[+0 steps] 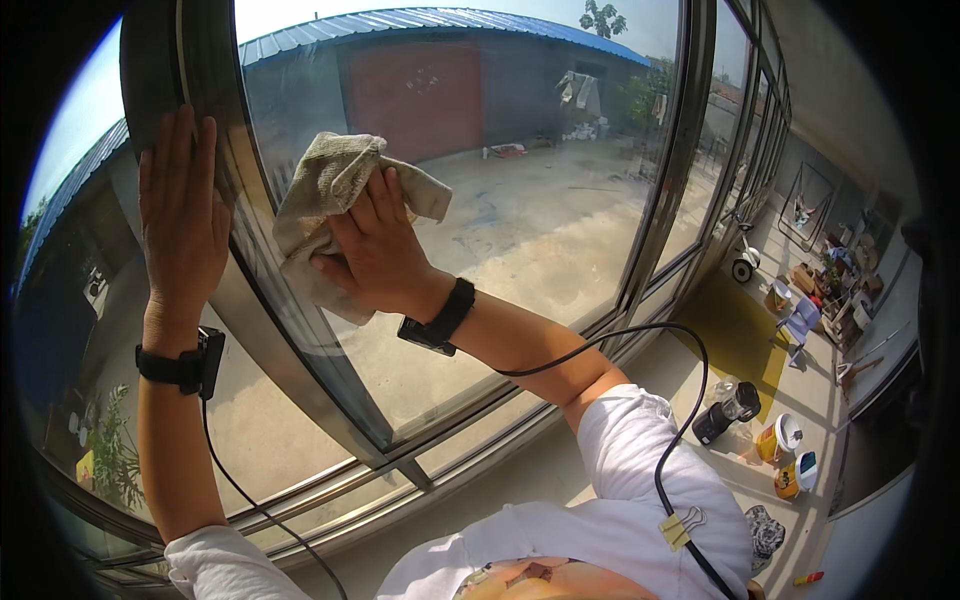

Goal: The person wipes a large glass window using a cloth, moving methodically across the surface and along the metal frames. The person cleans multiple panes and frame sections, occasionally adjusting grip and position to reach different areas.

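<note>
Pressed flat against the metal window frame (199, 67) is my left hand (180, 202), fingers pointing up and nothing in it. My right hand (379, 251) holds a crumpled, greyish cloth (330, 172) against the window pane (510, 247), near the pane's left edge. Part of the cloth hangs below and left of the palm, and one corner sticks out to the right of the fingers. Smears and haze show on the glass. Each wrist wears a black strap with a small device, and a cable runs from each.
Below the pane runs the metal sill (450, 457). On the floor at right stand a dark cylindrical container (716, 420), a yellow bucket (772, 442), another bucket (791, 480) and a purple chair (801, 319). The black cable (694, 427) loops beside my right arm. A courtyard lies beyond the glass.
</note>
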